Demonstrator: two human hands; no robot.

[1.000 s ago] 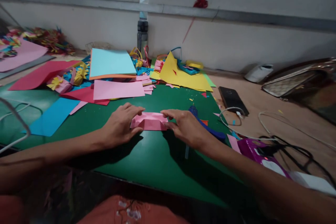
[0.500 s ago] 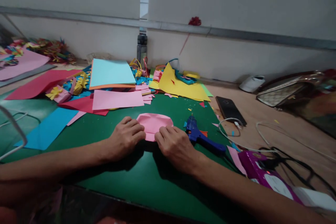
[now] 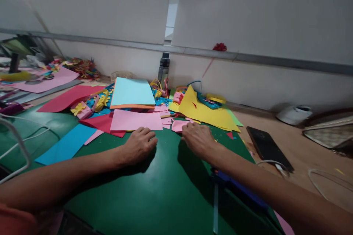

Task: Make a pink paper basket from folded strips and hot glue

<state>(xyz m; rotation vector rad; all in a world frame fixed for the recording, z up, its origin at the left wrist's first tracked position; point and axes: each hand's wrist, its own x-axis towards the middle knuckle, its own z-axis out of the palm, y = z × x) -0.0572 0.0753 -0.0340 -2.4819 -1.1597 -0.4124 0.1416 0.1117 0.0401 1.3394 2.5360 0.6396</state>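
Observation:
My right hand (image 3: 199,139) reaches out over the green mat (image 3: 162,187) and pinches a folded pink paper piece (image 3: 178,125), beside the paper heap. Part of that piece is hidden behind the fingers. My left hand (image 3: 140,145) rests on the mat with its fingers curled in, and nothing shows in it. Just beyond it lies a flat pink sheet (image 3: 136,120). Under my right forearm is a blue glue gun (image 3: 239,187), partly covered, with a clear glue stick (image 3: 216,209) near it.
Light blue sheets (image 3: 134,91), red paper (image 3: 71,97), a blue strip (image 3: 66,145) and yellow paper (image 3: 205,110) lie around the mat's far side. A bottle (image 3: 164,68) stands by the wall. A phone (image 3: 268,147) with a cable lies at right.
My left hand has let go of the pink paper. My right hand has carried it forward to the paper heap. The view has tilted up and turned left.

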